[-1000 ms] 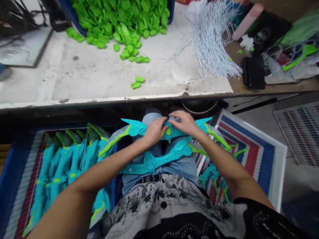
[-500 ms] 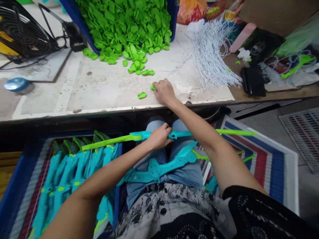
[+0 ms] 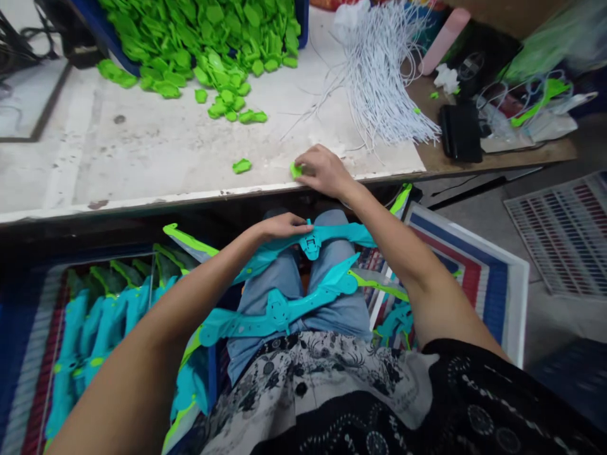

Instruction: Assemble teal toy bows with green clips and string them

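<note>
My left hand [image 3: 284, 226] grips a turquoise toy bow [image 3: 339, 234] with lime-green tips, held across my knees below the table edge. Its middle fitting faces up beside my fingertips. On the table's front edge, my right hand [image 3: 327, 170] pinches a small green plastic piece [image 3: 296, 170] between thumb and fingers. Another loose green piece [image 3: 241, 166] lies to its left. A second toy bow [image 3: 277, 309] rests across my lap, nearer my body.
A blue bin [image 3: 305, 25] of green pieces stands at the back, some spilled in front. White cords [image 3: 384, 82] lie right of it, near a black box-like object [image 3: 459, 133]. More toy bows [image 3: 107, 328] fill a crate at left; a white-rimmed crate [image 3: 520, 303] stands at right.
The bow in my left hand has turned, so its middle fitting now faces up. My right hand still holds the green piece, now nearer the table edge. The view has shifted.
</note>
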`<state>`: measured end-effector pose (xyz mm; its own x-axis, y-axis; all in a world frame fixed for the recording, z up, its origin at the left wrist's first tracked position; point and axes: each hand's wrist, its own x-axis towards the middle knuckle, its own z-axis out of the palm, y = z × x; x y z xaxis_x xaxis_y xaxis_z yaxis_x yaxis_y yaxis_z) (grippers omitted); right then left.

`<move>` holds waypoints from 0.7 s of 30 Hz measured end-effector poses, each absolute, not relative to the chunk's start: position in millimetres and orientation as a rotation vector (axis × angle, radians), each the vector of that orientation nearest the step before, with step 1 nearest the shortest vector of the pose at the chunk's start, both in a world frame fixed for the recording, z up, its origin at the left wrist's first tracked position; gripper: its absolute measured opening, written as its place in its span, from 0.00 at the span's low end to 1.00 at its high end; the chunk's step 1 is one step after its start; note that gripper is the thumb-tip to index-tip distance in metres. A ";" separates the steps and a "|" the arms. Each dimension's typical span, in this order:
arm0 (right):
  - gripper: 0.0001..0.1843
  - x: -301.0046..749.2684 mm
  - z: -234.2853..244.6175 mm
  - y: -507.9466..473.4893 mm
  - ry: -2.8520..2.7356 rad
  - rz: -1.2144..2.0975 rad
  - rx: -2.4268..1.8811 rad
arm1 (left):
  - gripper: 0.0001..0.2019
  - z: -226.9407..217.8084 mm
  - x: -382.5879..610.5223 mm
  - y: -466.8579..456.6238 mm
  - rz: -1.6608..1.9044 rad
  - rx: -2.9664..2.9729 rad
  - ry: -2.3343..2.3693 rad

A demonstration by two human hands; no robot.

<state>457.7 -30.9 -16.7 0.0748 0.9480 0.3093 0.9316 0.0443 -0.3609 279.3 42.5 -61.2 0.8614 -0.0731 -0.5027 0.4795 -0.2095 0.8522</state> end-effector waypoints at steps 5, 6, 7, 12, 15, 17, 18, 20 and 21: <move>0.12 400.5 -33.4 -132.1 -1.962 -0.027 -1.761 | 0.33 -64.8 280.4 38.9 -0.512 1.552 0.552; 0.13 390.2 -39.7 -147.3 -1.979 -0.051 -1.775 | 0.33 -65.9 281.2 37.5 -0.517 1.512 0.566; 0.13 381.9 -46.4 -158.5 -1.990 -0.069 -1.795 | 0.33 -67.0 282.0 36.1 -0.524 1.488 0.572; 0.13 367.3 -72.1 -167.0 -1.924 -0.026 -1.893 | 0.33 -69.4 283.0 35.9 -0.483 1.621 0.513; 0.12 366.0 -76.5 -162.7 -1.836 0.027 -1.929 | 0.29 -68.6 282.0 40.8 -0.469 1.791 0.332; 0.11 363.0 -76.1 -162.4 -1.724 0.084 -1.974 | 0.26 -67.1 281.7 42.9 -0.480 1.868 0.224; 0.11 361.2 -75.2 -162.3 -1.643 0.126 -2.009 | 0.25 -66.2 281.6 43.1 -0.483 1.898 0.196; 0.18 358.0 -72.0 -160.9 -1.440 0.235 -2.108 | 0.25 -63.8 281.4 41.5 -0.477 1.955 0.193; 0.23 357.2 -69.8 -159.1 -1.344 0.296 -2.163 | 0.24 -62.4 281.3 40.0 -0.468 1.984 0.206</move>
<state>357.2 -159.1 -69.8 0.4705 0.8758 0.1078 0.7498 -0.3324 -0.5721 281.3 40.0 -62.4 0.9092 -0.0607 -0.4119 0.3446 -0.4454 0.8264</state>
